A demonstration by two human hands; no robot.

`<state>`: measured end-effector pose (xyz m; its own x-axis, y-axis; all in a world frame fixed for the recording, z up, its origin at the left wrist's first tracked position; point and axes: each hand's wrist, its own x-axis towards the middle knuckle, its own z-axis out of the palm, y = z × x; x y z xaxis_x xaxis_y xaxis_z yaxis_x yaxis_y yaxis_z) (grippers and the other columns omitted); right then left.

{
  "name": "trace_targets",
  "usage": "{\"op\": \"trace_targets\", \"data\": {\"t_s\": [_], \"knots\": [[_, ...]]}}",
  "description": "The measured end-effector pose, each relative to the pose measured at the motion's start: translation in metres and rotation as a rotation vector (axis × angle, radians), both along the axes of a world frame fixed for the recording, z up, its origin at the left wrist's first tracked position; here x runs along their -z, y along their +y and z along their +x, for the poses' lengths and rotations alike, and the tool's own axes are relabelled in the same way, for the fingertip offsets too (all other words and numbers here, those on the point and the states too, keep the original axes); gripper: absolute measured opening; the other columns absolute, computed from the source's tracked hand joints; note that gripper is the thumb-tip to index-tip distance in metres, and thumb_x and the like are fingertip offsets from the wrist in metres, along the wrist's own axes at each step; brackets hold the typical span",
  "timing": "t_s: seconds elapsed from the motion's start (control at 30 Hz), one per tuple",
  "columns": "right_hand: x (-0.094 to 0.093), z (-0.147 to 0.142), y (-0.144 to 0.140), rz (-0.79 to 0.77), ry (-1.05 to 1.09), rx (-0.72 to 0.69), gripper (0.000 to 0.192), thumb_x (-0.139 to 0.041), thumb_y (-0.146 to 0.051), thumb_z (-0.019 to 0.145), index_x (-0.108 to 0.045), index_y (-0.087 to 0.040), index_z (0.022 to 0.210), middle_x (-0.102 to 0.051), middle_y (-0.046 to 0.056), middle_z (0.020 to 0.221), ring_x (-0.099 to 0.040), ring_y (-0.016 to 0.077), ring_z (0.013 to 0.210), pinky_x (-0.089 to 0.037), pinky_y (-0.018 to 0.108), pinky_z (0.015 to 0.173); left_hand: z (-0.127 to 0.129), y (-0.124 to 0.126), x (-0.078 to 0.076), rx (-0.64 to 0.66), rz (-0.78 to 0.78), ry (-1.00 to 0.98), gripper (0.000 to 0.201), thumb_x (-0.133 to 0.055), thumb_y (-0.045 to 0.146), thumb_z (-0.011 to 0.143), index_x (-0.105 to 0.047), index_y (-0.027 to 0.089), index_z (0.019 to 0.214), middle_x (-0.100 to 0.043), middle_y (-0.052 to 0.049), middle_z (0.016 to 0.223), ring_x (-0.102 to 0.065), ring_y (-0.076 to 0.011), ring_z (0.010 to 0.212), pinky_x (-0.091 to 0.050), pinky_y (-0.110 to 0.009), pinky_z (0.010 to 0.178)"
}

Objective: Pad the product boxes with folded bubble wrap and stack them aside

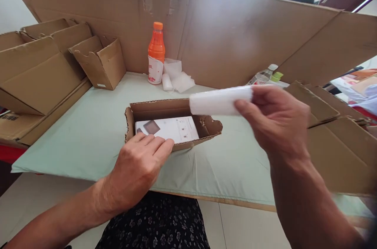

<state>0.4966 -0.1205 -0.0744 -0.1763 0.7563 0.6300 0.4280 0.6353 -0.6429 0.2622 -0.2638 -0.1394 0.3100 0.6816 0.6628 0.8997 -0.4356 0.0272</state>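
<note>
Packing looks under way: the left hand [138,162] lies flat, steadying the open cardboard box [172,123], while the right hand [275,121] pinches a white foam piece [219,101] above it, probably to be lowered inside next

A leaflet [171,128] is laid inside the open box [173,109] mid-counter [88,139]; a bottle [156,53] is stood at eleven o'clock behind it.

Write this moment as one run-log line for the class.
left hand: flat on open cardboard box, fingers at white leaflet | right hand: holds white foam piece above box | behind: orange bottle
</note>
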Motion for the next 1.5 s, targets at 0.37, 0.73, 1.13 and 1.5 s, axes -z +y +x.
{"op": "trace_targets", "data": {"t_s": [0.37,0.73,1.13,1.5], "knots": [[-0.027,-0.023,-0.003,-0.122,-1.116,0.117,0.024,-0.057,-0.033,0.083,-0.047,-0.022,0.065,-0.047,-0.001,0.053,-0.037,0.0133,0.052,-0.025,0.031,0.057,-0.004,0.003,0.005,0.033,0.005,-0.031,0.022,-0.048,0.002,0.096,-0.066,0.009,0.107,-0.072,-0.006,0.082,-0.063,-0.0208,0.070,-0.046,-0.037,0.068],[-0.034,-0.041,0.029,-0.234,-1.311,0.017,0.028,-0.057,-0.039,0.087,-0.057,-0.020,0.065,-0.053,0.002,0.057,-0.045,0.0154,0.057,-0.025,0.031,0.059,-0.007,0.002,0.006,0.068,-0.040,-0.060,0.022,-0.050,0.004,0.096,-0.064,0.008,0.113,-0.074,-0.009,0.090,-0.067,-0.0230,0.078,-0.047,-0.039,0.072],[-0.029,-0.040,0.040,-0.196,-0.961,-0.133,0.012,-0.059,-0.034,0.086,-0.061,-0.023,0.084,-0.063,0.002,0.068,-0.055,0.0178,0.067,-0.036,0.029,0.059,-0.006,0.001,0.004,0.044,-0.025,-0.040,0.024,-0.051,0.000,0.093,-0.065,0.009,0.110,-0.075,-0.008,0.089,-0.069,-0.0223,0.078,-0.048,-0.037,0.070],[-0.036,-0.077,0.013,-0.085,-0.928,-0.120,0.006,-0.061,-0.027,0.085,-0.063,-0.022,0.088,-0.058,0.002,0.067,-0.060,0.0215,0.076,-0.043,0.031,0.069,-0.006,0.000,0.006,0.046,0.000,-0.030,0.022,-0.055,-0.001,0.091,-0.065,0.007,0.109,-0.075,-0.008,0.086,-0.067,-0.0233,0.074,-0.046,-0.039,0.067]]}}
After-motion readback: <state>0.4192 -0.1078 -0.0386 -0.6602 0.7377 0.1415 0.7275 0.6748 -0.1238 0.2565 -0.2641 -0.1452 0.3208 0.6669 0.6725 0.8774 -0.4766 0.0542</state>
